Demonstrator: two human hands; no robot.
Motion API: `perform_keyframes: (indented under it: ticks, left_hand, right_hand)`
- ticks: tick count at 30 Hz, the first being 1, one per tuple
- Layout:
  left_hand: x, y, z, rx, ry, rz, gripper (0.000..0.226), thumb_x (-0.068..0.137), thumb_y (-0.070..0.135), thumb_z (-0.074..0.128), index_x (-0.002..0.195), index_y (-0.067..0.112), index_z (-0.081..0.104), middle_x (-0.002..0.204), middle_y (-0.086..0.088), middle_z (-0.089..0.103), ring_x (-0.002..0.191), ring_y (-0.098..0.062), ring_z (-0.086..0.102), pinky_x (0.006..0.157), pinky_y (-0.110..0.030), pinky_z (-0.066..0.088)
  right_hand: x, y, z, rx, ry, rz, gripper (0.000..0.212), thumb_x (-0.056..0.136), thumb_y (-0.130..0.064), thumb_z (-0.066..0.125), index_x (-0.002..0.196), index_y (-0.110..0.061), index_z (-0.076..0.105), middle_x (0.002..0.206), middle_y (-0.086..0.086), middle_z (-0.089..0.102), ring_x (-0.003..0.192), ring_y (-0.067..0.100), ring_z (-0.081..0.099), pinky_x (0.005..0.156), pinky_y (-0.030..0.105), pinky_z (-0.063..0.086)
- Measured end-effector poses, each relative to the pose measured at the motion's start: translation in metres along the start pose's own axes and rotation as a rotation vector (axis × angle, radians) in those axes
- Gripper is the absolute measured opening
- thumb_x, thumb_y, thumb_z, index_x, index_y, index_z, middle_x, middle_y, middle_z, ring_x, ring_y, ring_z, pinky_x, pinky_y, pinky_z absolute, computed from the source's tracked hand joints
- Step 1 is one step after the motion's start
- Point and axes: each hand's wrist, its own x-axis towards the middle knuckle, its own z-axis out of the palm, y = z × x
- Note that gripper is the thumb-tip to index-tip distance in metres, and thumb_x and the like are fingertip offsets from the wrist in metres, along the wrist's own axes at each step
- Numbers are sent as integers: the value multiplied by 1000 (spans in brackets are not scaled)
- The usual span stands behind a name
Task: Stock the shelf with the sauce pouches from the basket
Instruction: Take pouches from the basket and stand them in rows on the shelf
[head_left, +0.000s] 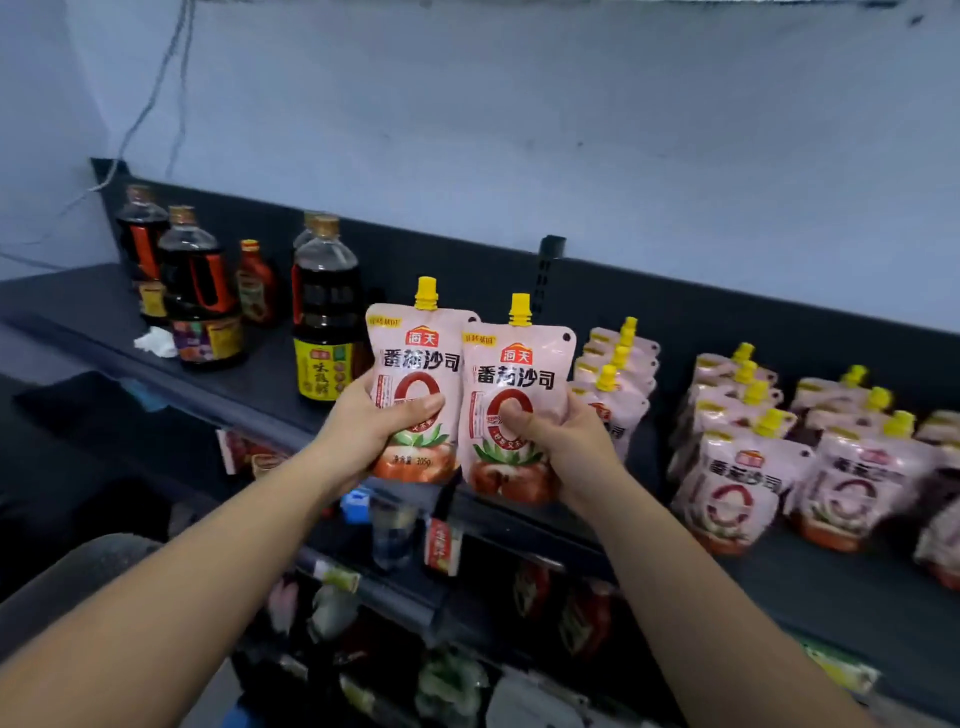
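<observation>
Sauce pouches (519, 358) fill both our hands at the centre of the frame, held up in front of the shelf (841, 597) and not yet set on it. Our left hand (384, 426) curls its fingers round the lower half of the left pouch (415, 358), thumb across the front. Our right hand (563, 441) grips the right pouch (514, 376) the same way, thumb pressed on the label's red ring. To the right of the frame, several rows of stocked pouches (727, 488) already stand on the shelf, so we judge the job well under way. The stretch between those rows and the dark bottles (324, 306) at the left is mostly hidden behind what we hold, and it seems the likely place for these two. With the basket out of view, we cannot tell how many remain. Both held pouches stand upright, touching side by side, long axis running bottom to top of the frame, yellow caps pointing up, printed fronts facing us.
</observation>
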Motion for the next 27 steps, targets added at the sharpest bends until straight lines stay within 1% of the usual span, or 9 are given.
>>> perform_keyframes:
  ticks: [5,8,10,12,16,19,22,25,27]
  left_hand:
    - [9,-13,106,-48,-136,-45,40,65,16,87,102,17,71,101,-13,77,86,-30,75,67,-39,60]
    - [14,-18,162,-72,-242,-79,41,65,20,86,103,20,71,104,-12,76,92,-31,75,69,-39,61]
    - [15,-20,193,-81,-325,-100,39,68,22,85,104,22,71,106,-12,76,94,-31,74,70,-39,61]
    - [18,-26,221,-85,-400,-112,40,68,22,85,105,21,71,106,-12,76,94,-30,75,69,-37,61]
    - [28,-35,268,-122,-455,-191,54,60,21,84,110,19,65,102,-7,77,92,-25,75,67,-37,62]
    - [36,-45,302,-189,-542,-245,53,64,17,81,114,16,64,105,-10,77,93,-27,75,66,-37,62]
    - [43,-50,339,-237,-620,-236,60,65,15,80,122,11,61,109,-14,75,98,-32,73,72,-41,61]
    - [41,-51,369,-224,-670,-235,74,55,23,85,123,13,60,109,-12,75,98,-32,73,81,-49,59]
    - [36,-56,385,-222,-732,-232,66,58,22,85,120,13,62,107,-12,76,95,-31,74,76,-44,61]
  right_hand:
    - [-46,-34,-88,-13,148,-47,28,67,-20,84,93,-28,78,104,7,78,97,26,75,80,37,62]
    - [-71,-48,-132,9,237,-86,35,68,-17,83,101,-21,74,105,9,77,98,26,74,76,34,61]
    - [-86,-54,-156,13,304,-95,37,70,-17,83,105,-20,72,106,8,77,99,26,74,75,32,61]
    - [-99,-58,-179,-6,356,-112,30,74,-15,82,103,-22,74,109,10,76,102,29,73,81,38,61]
    - [-116,-64,-213,-13,472,-146,29,77,-12,77,104,-20,74,109,12,76,101,31,73,80,39,61]
    - [-129,-72,-236,-41,550,-171,31,75,-14,78,105,-21,74,110,13,75,103,32,72,85,43,60]
    - [-141,-87,-259,-21,615,-185,35,75,-12,78,108,-17,72,111,16,75,99,32,73,77,42,61]
    - [-157,-99,-278,-46,669,-216,33,75,-10,79,107,-16,71,107,14,76,93,27,75,71,35,60]
    - [-170,-102,-289,-63,701,-234,31,77,-10,77,106,-15,71,106,12,77,92,25,75,71,33,60]
